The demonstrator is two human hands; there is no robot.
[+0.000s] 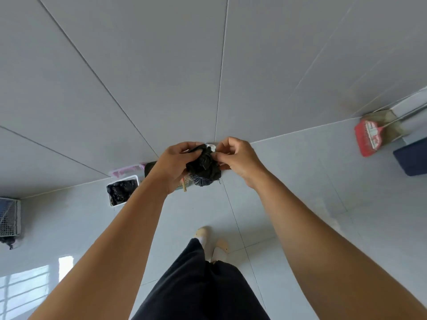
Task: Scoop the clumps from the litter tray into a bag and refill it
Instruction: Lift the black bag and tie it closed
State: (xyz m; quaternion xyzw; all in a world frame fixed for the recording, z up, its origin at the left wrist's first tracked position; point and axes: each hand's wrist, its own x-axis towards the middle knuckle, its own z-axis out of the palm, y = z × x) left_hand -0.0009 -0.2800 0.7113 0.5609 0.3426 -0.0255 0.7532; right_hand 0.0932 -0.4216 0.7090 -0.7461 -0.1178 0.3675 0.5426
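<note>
Person stands on a pale tiled floor (300, 204) facing a wall, arms out in front.

**Hands.**
- Left hand (175, 158) has its fingers curled round a crumpled black bag (204, 165) and grips the wad from the left.
- Right hand (235, 155) pinches the bag's upper right edge between thumb and fingertips.
- The bag is held in the air between the two hands, above the foot of the wall.

**Handling (judgement).**
- The bag looks like thin plastic film: very light, soft and limp, with no shape of its own.
- It is likely slick, with its layers clinging together, and it could tear if yanked.
- Best taken at the mouth's rim, one layer in each hand, then rubbed and drawn apart. Gripping the bunched middle would only tighten it.
- The bag is not yet open, so scooping has not begun.

**Count.**
- One bag in hand, two hands on it.
- One white tub (122, 191) lined in black stands along the foot of the wall, to the left of the hands. One pink-lidded box (127, 170) sits just behind it.
- One red broom head (368, 138) lies at the right end of the wall, with one dark blue box (411, 160) near it.
- One wire cage (9, 215) stands at the floor's left edge.

Litter tray: I cannot pick it out. Whatever lies at the wall directly behind the hands is mostly hidden.
</note>
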